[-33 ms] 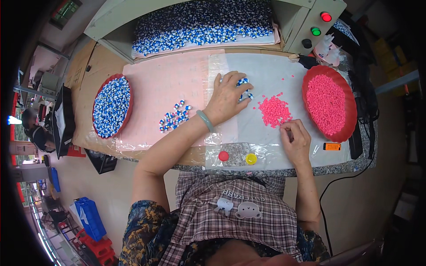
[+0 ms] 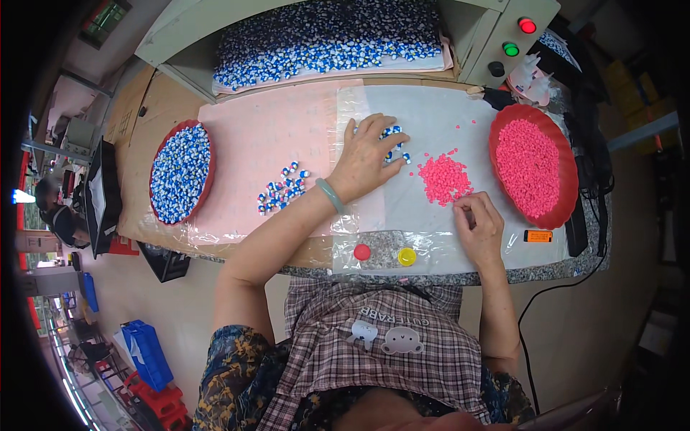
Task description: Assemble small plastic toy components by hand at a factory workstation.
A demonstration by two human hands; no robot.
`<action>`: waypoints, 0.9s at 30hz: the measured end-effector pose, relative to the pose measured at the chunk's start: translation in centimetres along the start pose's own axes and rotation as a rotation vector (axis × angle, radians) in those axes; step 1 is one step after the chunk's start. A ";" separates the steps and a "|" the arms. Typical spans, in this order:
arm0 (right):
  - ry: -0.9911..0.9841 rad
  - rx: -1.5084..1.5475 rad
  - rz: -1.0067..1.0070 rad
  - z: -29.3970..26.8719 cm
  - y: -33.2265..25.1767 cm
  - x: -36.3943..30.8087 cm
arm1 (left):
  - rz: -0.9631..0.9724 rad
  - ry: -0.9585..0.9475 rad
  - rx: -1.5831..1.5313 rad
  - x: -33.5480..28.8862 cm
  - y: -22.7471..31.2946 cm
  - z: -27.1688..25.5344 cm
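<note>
My left hand (image 2: 366, 158) arches over the pale sheet, its fingers apart and curved around a small group of blue-and-white pieces (image 2: 394, 131), which it partly hides. At the lower edge of a loose pile of small pink pieces (image 2: 443, 179), my right hand (image 2: 480, 226) is closed in a pinch. Whatever sits between those fingertips is too small to make out. Left of my left wrist, a cluster of blue-and-white pieces, some with pink on them, (image 2: 284, 189) lies on a pink sheet (image 2: 251, 136).
A red bowl (image 2: 568, 161) of pink pieces stands right; another red bowl (image 2: 211, 172) holds blue-and-white pieces at left. Behind is a machine (image 2: 478, 54) with a piece-covered tray inside. Near the front edge lie a red cap (image 2: 361, 252), a yellow cap (image 2: 407, 257) and an orange item (image 2: 537, 236).
</note>
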State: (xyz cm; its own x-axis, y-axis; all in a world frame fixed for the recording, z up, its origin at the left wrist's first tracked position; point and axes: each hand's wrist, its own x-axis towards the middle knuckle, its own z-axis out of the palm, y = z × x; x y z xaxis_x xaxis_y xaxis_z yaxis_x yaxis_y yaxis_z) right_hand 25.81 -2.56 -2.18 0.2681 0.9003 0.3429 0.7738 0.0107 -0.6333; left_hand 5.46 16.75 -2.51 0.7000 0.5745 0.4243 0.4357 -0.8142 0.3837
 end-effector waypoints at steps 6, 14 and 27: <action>0.000 -0.030 -0.039 -0.3 0.0 0.1 | 0.023 0.050 -0.063 0.0 0.1 -1.4; -0.103 -0.062 -0.047 -1.4 -0.3 0.4 | 0.309 -0.052 0.072 0.4 0.6 -0.5; -0.156 -0.049 -0.088 -1.0 -1.3 1.1 | -0.004 0.150 -0.426 -3.7 5.4 -4.9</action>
State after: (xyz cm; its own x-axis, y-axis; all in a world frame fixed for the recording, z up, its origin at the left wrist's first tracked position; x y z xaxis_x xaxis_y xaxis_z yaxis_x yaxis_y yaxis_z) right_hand 25.68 -2.00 -0.24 0.1086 0.9534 0.2814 0.8184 0.0750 -0.5698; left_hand 2.47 10.62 2.05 0.5957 0.6088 0.5240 0.1447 -0.7230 0.6755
